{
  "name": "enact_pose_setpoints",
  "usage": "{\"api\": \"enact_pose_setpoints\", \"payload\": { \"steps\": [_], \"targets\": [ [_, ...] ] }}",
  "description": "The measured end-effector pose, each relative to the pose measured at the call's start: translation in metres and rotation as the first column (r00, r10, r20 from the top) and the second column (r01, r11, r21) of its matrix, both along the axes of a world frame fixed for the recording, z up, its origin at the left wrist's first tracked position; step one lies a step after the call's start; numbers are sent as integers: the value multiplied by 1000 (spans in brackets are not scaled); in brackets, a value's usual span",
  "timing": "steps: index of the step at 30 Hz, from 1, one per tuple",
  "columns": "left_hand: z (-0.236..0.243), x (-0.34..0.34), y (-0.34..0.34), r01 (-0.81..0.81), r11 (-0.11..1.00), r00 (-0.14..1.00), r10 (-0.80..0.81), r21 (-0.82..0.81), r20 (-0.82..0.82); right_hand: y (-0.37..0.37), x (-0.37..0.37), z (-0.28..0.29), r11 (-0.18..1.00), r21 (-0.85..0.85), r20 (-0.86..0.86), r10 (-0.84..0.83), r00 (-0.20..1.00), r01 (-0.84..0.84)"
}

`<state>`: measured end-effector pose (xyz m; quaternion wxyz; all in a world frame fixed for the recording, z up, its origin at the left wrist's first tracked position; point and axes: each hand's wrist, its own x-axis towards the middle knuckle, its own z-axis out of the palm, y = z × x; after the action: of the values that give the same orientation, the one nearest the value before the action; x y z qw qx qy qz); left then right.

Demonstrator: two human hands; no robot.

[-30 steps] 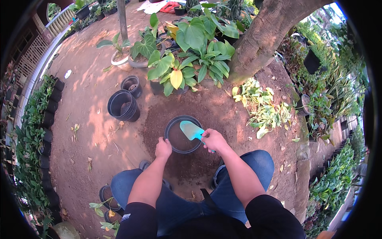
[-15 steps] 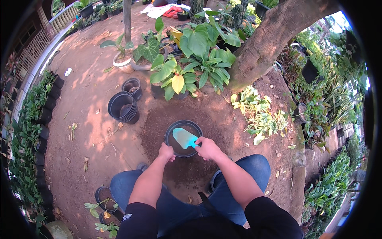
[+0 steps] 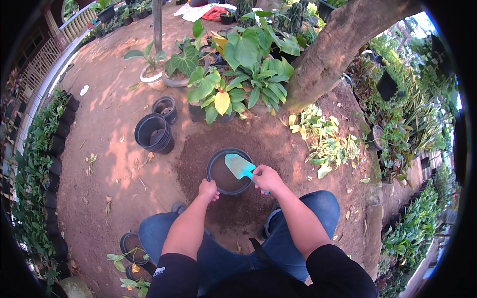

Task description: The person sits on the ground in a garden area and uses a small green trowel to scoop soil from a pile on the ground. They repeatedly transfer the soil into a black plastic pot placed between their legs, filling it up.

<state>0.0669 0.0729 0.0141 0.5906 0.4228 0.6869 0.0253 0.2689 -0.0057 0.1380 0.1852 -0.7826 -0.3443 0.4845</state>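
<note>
1. Head view: from where I'm standing, the person is sitting low with a round black pot [image 3: 209, 171] between the knees, on the middle of the ground [image 3: 107, 164], inside a dark patch of loose soil [image 3: 194, 154].
2. The right hand [image 3: 266, 179] is holding a turquoise trowel [image 3: 239, 166] by its handle, the fingers closing round it; the blade is hovering over the pot, pointing toward its far left rim.
3. The left hand [image 3: 208, 190] is resting at the near left edge of the pot, fingers curling inward; I cannot tell whether they are pinching the rim.
4. As for progress, brown soil is showing inside the pot and no plant is standing in it. I would judge the work as partway along, with the planting space seeming unused; how deep the soil is lying, I cannot tell.
5. Beyond the pot, toward the far left, a stack of black pots [image 3: 168, 144] is standing just beside a smaller pot [image 3: 172, 117].
6. Toward the ground's right edge, a heap of pale leaves [image 3: 325, 141] is lying well apart from the hands.
7. Leafy potted plants [image 3: 243, 49] and a tree trunk [image 3: 330, 54] are crowding the far side, while the knees [image 3: 320, 211] are hemming in the near side; nothing is visibly blocking the trowel.
</note>
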Motion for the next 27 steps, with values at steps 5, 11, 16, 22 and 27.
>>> {"api": "enact_pose_setpoints", "payload": {
  "steps": [5,11,16,22,27],
  "targets": [
    [7,0,0,31,985,992,-10,168,-122,-1,-1,1,999,-7,-37,-33,999,33],
    [2,1,6,60,987,995,-48,148,-82,0,-1,-2,1000,0,-44,-30,999,30],
    [3,4,5,96,984,991,-81,151,-105,-1,-11,2,998,37,-22,55,998,-54],
    [9,10,-3,-46,999,997,46,-2,70,-1,-17,15,988,56,74,138,988,-142],
    [14,11,-3,29,1000,997,-30,5,74,2,-1,-4,995,40,109,85,990,-90]
  ]
}}
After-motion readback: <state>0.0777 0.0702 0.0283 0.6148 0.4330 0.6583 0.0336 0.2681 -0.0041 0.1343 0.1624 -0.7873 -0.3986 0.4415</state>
